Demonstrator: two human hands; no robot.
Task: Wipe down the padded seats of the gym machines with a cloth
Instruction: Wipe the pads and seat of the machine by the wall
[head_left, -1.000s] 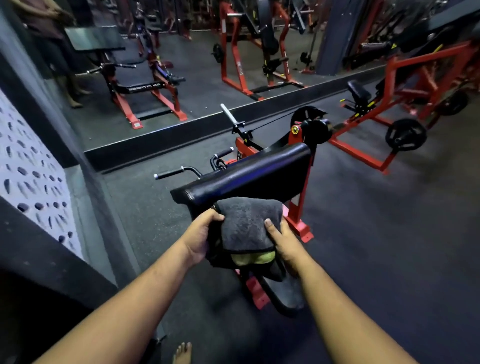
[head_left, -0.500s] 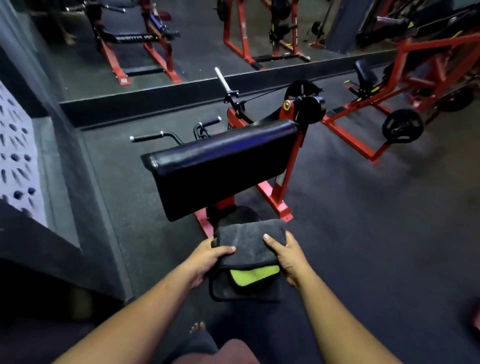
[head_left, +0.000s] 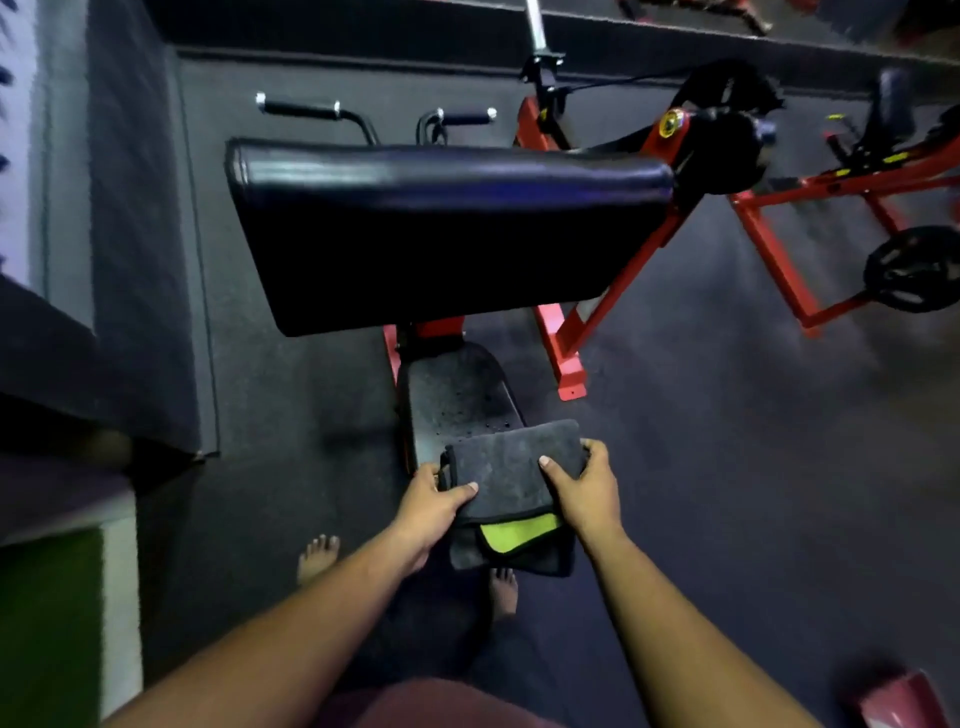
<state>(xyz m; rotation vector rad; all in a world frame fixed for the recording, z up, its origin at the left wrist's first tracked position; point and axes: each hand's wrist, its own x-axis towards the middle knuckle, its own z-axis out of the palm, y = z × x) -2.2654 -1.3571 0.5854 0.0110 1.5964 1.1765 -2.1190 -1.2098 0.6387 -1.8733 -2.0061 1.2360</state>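
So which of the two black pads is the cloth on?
The small low seat, not the big angled arm pad above it. Both hands, left hand and right hand, hold the cloth at its near end.

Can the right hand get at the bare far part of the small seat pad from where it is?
Probably yes. The right hand grips the folded cloth at the near end of the seat pad, and nothing lies between it and the bare part. The big arm pad overhangs only the far end.
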